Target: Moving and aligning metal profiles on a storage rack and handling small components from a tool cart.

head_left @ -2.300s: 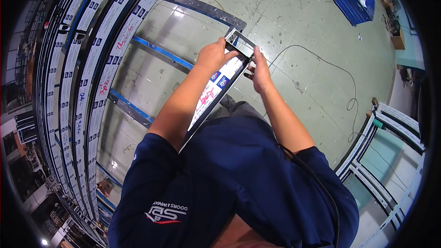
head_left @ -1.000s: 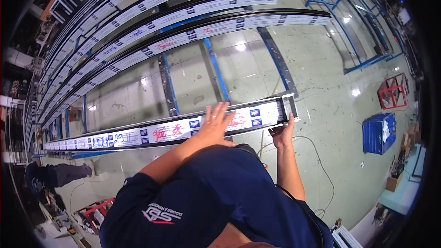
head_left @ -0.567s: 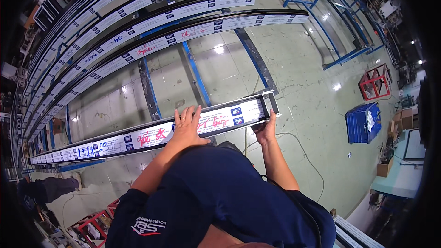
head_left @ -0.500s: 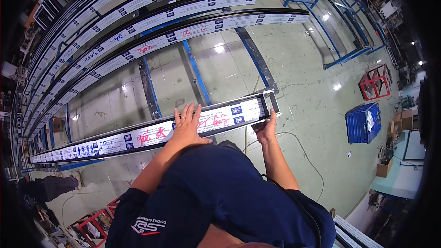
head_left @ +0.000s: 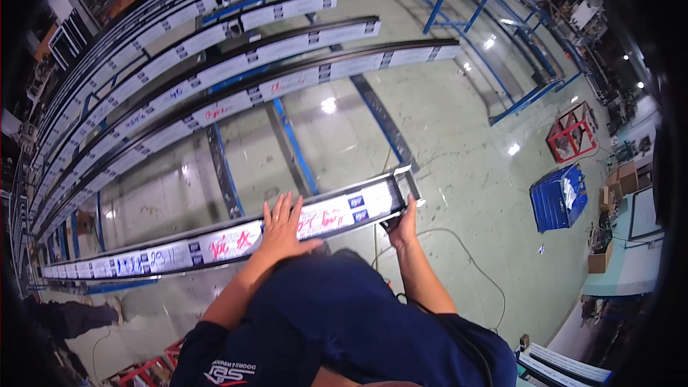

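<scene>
Fairly bright light leaves white glare on the floor; straight lines bow toward the rim, blackness swallows the corners, and slight blur softens the long white profile.

Long profiles across blue rack

The left hand hides part of the profile and some red writing. Some fingers of the right hand disappear below its end. Far left of the hands, the profile becomes too small to make out, and a co-worker's upper body is lost in darkness. Below the left hand, the picture's edge cuts a red rack.
</scene>
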The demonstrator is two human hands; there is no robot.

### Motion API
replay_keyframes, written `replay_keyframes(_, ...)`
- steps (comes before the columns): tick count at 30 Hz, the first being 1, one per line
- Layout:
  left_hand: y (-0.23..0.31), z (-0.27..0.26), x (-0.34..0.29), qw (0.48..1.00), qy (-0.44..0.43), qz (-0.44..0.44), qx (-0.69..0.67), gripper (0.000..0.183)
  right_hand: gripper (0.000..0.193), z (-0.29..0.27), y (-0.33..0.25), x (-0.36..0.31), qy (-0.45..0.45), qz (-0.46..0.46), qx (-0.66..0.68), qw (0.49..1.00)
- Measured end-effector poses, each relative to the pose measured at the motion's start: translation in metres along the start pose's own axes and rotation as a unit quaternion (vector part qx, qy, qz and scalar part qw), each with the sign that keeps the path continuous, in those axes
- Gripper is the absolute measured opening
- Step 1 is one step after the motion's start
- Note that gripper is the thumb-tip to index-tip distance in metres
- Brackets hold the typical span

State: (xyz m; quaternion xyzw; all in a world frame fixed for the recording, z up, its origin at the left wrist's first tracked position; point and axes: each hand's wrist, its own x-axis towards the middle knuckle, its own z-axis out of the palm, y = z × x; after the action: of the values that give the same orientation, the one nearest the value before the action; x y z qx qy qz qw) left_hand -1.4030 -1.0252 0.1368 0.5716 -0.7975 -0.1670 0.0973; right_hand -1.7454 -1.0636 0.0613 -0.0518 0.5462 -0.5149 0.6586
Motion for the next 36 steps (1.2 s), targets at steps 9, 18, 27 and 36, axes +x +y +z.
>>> replay_keyframes(9,0.007,-0.004,-0.001,1.0,0.008,-0.014,-0.005,0.115,0.095,0.002,-0.008,-0.009,-0.03,0.006,-0.015,0.999)
replay_keyframes(18,-0.011,-0.04,-0.062,0.988,0.107,-0.108,-0.042,0.098,0.098,0.001,-0.032,-0.009,0.281,-0.383,-0.365,0.801)
replay_keyframes(27,-0.069,-0.004,-0.255,0.868,0.283,-0.404,0.057,0.078,0.041,0.157,-0.02,-0.049,-0.132,-0.528,-0.445,0.712)
replay_keyframes(36,-0.031,0.06,-0.417,0.603,0.188,-0.775,0.004,0.088,0.032,0.306,0.103,-0.058,-0.513,-0.398,-0.524,0.551)
